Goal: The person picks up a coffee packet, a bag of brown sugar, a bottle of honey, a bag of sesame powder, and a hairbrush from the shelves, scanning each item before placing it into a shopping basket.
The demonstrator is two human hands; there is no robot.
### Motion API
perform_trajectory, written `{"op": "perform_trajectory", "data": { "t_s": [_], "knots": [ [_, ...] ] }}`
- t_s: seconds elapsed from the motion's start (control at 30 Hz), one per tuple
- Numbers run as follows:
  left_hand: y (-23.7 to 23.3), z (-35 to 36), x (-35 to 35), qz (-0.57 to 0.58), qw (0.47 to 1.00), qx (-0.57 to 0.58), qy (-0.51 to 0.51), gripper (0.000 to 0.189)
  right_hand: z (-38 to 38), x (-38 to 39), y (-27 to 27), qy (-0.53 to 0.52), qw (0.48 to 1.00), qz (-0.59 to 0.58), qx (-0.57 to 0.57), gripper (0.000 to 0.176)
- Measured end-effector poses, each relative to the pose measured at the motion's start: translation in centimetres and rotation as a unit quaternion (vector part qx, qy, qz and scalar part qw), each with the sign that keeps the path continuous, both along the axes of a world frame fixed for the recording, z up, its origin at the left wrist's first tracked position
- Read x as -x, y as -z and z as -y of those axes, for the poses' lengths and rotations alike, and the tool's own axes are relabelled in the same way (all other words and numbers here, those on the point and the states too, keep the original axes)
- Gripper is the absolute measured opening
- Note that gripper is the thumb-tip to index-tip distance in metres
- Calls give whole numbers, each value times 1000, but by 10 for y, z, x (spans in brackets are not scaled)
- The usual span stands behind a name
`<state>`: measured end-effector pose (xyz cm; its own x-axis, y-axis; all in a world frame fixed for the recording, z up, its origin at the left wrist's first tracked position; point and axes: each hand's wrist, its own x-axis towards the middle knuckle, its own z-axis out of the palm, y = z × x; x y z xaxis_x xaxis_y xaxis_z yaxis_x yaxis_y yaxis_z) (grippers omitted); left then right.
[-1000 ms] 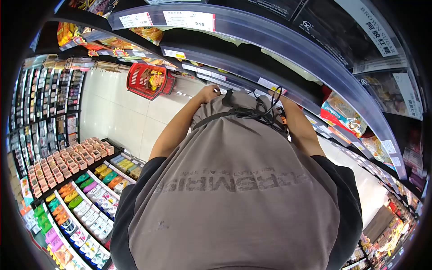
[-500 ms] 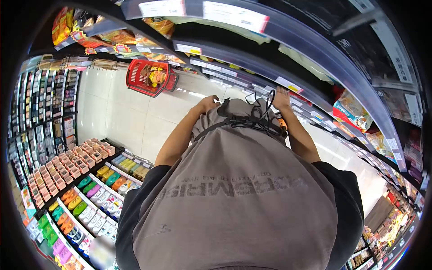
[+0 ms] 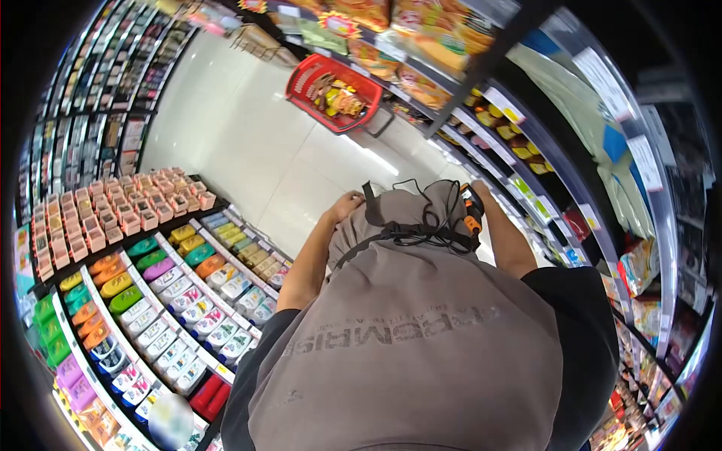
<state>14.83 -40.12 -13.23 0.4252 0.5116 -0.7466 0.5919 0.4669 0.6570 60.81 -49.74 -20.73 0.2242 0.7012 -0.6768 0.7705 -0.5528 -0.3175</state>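
My left hand (image 3: 348, 204) hangs at the left side of my waist, fingers loosely bent and apart, with nothing seen in it. On the other side, my right hand (image 3: 480, 191) is close to the front of the lower shelves, partly covered by an orange and black device (image 3: 471, 210) at my waist. Its fingers are mostly hidden. Black cables (image 3: 436, 225) lie bundled over the front of my grey shirt (image 3: 406, 353). Ahead on the floor stands a red shopping basket (image 3: 304, 84) holding yellow and brown packaged goods (image 3: 338, 98), apart from both hands.
Shelves with bagged food (image 3: 432, 37) and yellow-topped items (image 3: 519, 139) run along the right. To the left are rows of bottles (image 3: 184, 293), pink boxes (image 3: 98, 218) and a tall rack of small goods (image 3: 105, 75). Pale floor tiles (image 3: 241, 143) lie between.
The view has turned, so the basket appears farther right and the left-hand bottle rows fill more of it. My right hand has drawn back toward my waist from the shelf edge.
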Motion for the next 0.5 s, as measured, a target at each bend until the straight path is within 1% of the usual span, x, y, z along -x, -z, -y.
{"op": "perform_trajectory", "data": {
  "t_s": [0.03, 0.1, 0.13, 0.2, 0.23, 0.3, 0.37, 0.43, 0.47, 0.5],
  "knots": [
    [3, 4, 18, -1, 1000, 3, 13, 37, -28, 13, 4, -78, 996, -19, -40, 31],
    [5, 9, 46, 38, 990, -76, 115, 39, -71, 42, -19, 9, 987, -147, -68, 31],
    [3, 8, 53, 38, 990, -74, 116, 39, -90, 59, -41, 10, 987, -147, -67, 31],
    [-1, 4, 59, 39, 999, 11, 22, 41, -128, 90, -86, 60, 987, -128, -71, 36],
    [-1, 0, 62, 43, 999, 14, 20, 41, -141, 99, -94, 58, 988, -125, -68, 36],
    [-2, -9, 68, 31, 996, 66, -43, 40, -164, 112, -101, 13, 990, -108, -86, 35],
    [3, -21, 81, 29, 995, 77, -55, 39, -177, 123, -101, 12, 992, -95, -84, 34],
    [22, -38, 100, 24, 996, 56, -67, 37, -189, 125, -94, -16, 994, -81, -65, 34],
    [27, -51, 109, 24, 996, 57, -69, 37, -195, 129, -102, -17, 995, -75, -58, 36],
    [29, -67, 118, -17, 997, 15, -76, 36, -198, 127, -88, -30, 997, -55, -52, 36]
  ]
}}
